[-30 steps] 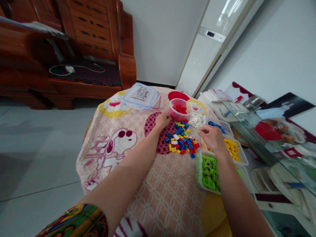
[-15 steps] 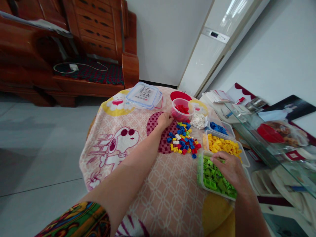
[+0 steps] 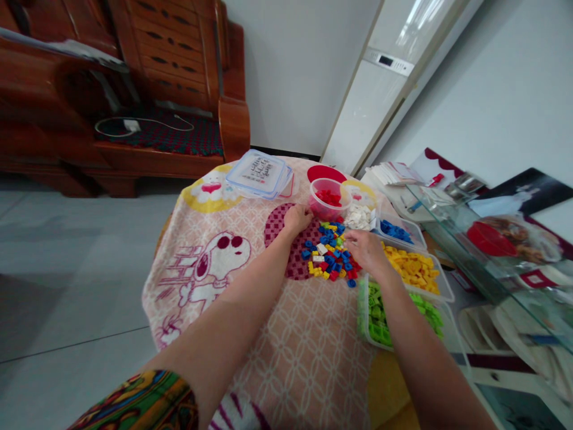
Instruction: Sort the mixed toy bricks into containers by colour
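My left hand [image 3: 298, 220] rests on the cloth beside the pink bowl [image 3: 322, 210] of red bricks. Its fingers are curled together, and whatever they may hold is hidden. Over the right side of the mixed pile of toy bricks [image 3: 329, 254] is my right hand [image 3: 366, 249], fingertips pinched close to a light-green piece. Too little shows to tell what is in that pinch. Blue, yellow, red and white bricks make up most of the pile. Under my right forearm stands the box of green bricks [image 3: 380, 325]; the box of yellow bricks [image 3: 414, 269] lies just beyond.
White bricks [image 3: 358, 216] lie heaped near the bowl, with a box of blue bricks [image 3: 396, 230] to their right. Clear box lids [image 3: 257, 173] are stacked at the back left, and a red lid [image 3: 326, 174] lies behind the bowl. A glass shelf [image 3: 483, 257] borders the right side.
My right hand has moved from above the green-brick box, forward and left, to the mixed pile. My left hand has stayed beside the bowl.
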Action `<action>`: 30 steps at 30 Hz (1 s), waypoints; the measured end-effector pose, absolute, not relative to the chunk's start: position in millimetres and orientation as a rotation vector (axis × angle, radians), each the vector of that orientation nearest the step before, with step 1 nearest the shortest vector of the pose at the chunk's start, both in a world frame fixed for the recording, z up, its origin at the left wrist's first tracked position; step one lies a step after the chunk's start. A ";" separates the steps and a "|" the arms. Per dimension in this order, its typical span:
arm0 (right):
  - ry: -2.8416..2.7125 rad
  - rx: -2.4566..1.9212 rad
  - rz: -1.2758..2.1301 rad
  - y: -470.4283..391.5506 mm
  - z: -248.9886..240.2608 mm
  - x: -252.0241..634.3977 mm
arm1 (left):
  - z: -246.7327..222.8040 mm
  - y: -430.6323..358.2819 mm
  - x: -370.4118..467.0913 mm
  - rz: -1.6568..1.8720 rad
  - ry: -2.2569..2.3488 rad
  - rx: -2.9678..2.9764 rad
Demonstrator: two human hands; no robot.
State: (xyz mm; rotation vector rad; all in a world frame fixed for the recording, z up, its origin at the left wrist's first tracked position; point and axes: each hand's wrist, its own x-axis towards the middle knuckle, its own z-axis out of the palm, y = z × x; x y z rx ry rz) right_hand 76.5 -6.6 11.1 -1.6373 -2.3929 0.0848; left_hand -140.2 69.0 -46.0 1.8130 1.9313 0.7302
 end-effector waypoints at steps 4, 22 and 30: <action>-2.514 -1.753 -0.022 5.8 -5.1 66.5 | -47.0 69.8 -140.6 0.735 1.921 1.821; -2.138 -1.674 0.190 7.6 -17.5 76.3 | -45.9 69.1 -141.3 0.755 1.906 1.783; -2.116 -1.635 0.267 -46.1 36.6 130.3 | -41.2 65.6 -140.6 0.751 1.908 1.791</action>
